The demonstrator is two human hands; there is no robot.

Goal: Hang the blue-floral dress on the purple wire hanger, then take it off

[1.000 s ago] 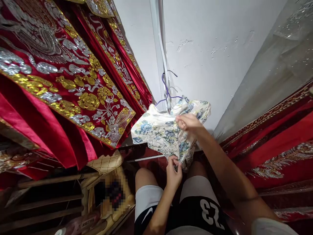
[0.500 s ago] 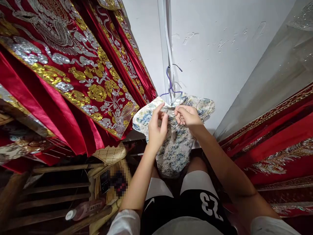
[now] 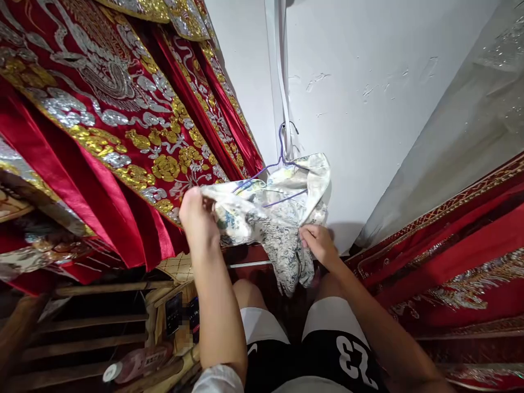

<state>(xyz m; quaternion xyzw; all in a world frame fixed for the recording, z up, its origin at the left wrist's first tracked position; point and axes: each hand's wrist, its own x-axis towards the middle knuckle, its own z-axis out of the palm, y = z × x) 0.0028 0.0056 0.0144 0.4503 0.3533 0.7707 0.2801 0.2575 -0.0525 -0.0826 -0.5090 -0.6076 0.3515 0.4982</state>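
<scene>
A white floral blouse (image 3: pixel 282 234) with blue and yellow print hangs on a purple wire hanger (image 3: pixel 281 144). Its neck opening is pulled wide, so the hanger's lower bar shows inside. My left hand (image 3: pixel 198 215) is closed on the blouse's edge at the left and draws it out to the side. Lower down on the right, my right hand (image 3: pixel 319 243) pinches the front of the blouse between thumb and fingers. The right part of the collar still lies over the hanger.
Red embroidered hangings (image 3: pixel 164 120) with gold and silver sequins fill the left. More red fabric (image 3: pixel 462 262) is on the right, beside the white wall (image 3: pixel 347 65). At lower left, a wooden bench (image 3: pixel 94 325) stands near a bottle (image 3: pixel 135 365) and a phone (image 3: pixel 174 312).
My left hand has moved left and closed on the blouse, stretching it open. My right hand has moved down with the front edge. The hanger has tilted, its left side lower.
</scene>
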